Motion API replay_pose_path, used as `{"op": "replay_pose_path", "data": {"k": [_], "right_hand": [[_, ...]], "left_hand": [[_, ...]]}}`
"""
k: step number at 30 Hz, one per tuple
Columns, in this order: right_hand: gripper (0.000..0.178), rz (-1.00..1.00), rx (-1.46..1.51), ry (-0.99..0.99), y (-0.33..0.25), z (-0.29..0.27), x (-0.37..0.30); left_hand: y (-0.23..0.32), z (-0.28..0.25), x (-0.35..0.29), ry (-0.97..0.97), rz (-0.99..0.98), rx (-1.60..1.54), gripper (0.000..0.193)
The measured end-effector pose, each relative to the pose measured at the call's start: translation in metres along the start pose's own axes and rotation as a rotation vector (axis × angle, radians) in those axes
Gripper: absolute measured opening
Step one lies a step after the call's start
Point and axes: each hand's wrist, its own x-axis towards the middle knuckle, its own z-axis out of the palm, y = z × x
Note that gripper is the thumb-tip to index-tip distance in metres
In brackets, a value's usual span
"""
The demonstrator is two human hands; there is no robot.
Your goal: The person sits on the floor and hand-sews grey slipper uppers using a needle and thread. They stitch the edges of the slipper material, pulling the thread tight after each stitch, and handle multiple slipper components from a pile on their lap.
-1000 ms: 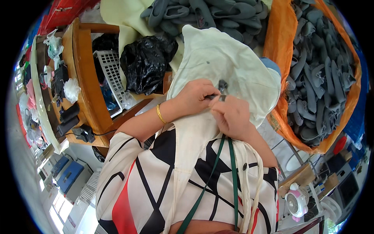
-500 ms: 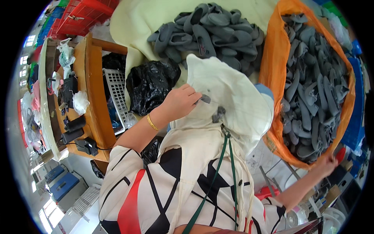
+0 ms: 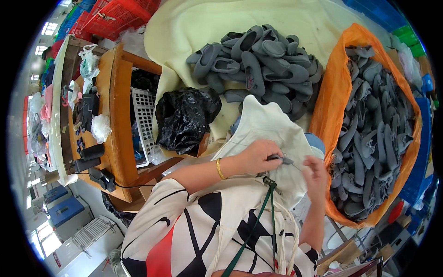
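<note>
My left hand (image 3: 262,157), with a gold bracelet at its wrist, pinches a small dark grey piece (image 3: 286,161) above the white cloth (image 3: 263,121) on my lap. The piece's exact kind cannot be made out. Close to its right is my right hand (image 3: 314,174), its fingers curled and slightly blurred. What it grips, if anything, is too small to name. A thin line like thread runs between the piece and the right hand. Beyond the cloth lies a heap of grey slip-on shoes (image 3: 258,64). An orange sack (image 3: 336,99) full of similar grey items stands on the right.
A black plastic bag (image 3: 187,120) lies left of the cloth. Farther left stands a wooden table (image 3: 119,120) with a white plastic basket (image 3: 144,120) beside it. Pale yellow sheeting (image 3: 194,21) lies under the shoes. Red crates (image 3: 117,18) sit at the far left.
My right hand has come in from far out on the right to beside my left hand. The left hand has moved right and lower in the picture, still pinching a grey piece.
</note>
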Motion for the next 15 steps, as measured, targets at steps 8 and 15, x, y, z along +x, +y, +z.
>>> {"op": "replay_pose_path", "data": {"k": [8,15], "right_hand": [[0.007,-0.084,-0.239,0.089,-0.005,0.008,0.051],[0.01,-0.114,-0.371,0.275,0.032,0.012,0.074]], "left_hand": [[-0.035,-0.036,0.031,0.105,-0.25,-0.333,0.017],[-0.223,-0.107,0.048,0.625,-0.823,-0.774,0.014]]}}
